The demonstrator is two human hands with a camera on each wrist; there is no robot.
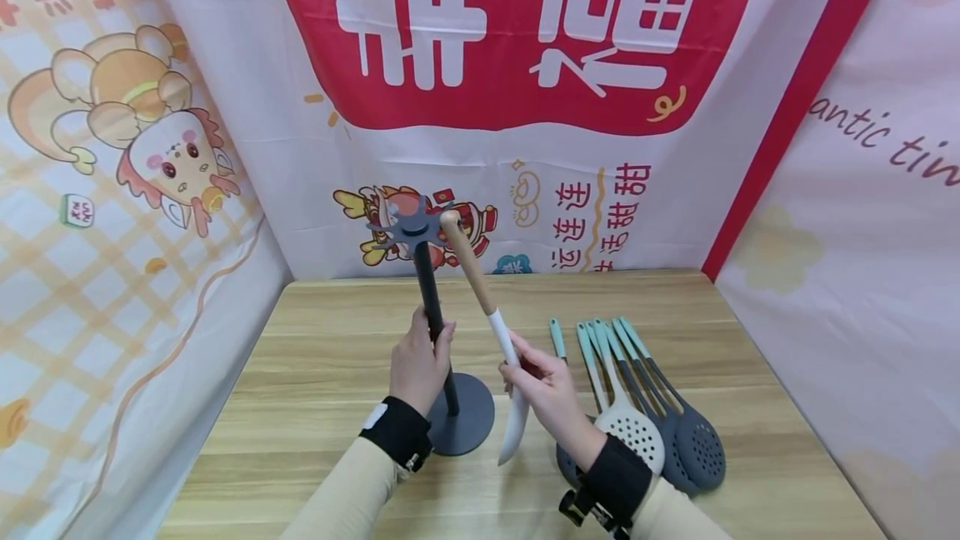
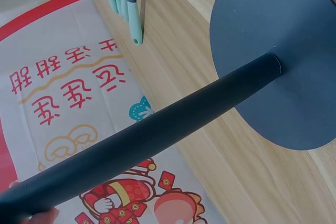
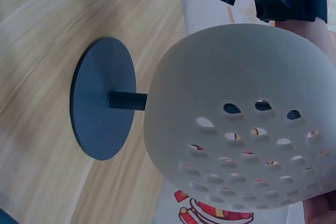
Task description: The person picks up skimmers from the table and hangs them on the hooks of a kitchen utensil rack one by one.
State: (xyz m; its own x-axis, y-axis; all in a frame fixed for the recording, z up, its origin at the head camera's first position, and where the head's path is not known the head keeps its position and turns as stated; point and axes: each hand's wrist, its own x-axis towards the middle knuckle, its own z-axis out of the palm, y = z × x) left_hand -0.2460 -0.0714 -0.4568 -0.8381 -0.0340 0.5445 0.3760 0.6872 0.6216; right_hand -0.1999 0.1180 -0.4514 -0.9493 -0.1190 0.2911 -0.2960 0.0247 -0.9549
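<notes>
My left hand [image 1: 420, 363] grips the black pole of a utensil stand [image 1: 429, 290], below its ring of hooks [image 1: 411, 229]. The stand's round dark base [image 1: 476, 419] is on the table; the left wrist view shows the pole [image 2: 147, 137] slanting across. With my right hand [image 1: 551, 386] I pinch the white shaft of a skimmer [image 1: 471, 265], its wooden handle pointing up and its head down. The handle end is beside the hooks; I cannot tell whether it touches one. Up close, the right wrist view shows the pierced white skimmer head [image 3: 231, 72].
Right of the stand, several mint-handled utensils lie side by side on the wooden table [image 1: 330, 315], among them a white skimmer [image 1: 633, 432] and a dark skimmer [image 1: 702, 448]. My right forearm passes over part of them. Printed cloth [image 1: 247, 107] hangs at the back and sides.
</notes>
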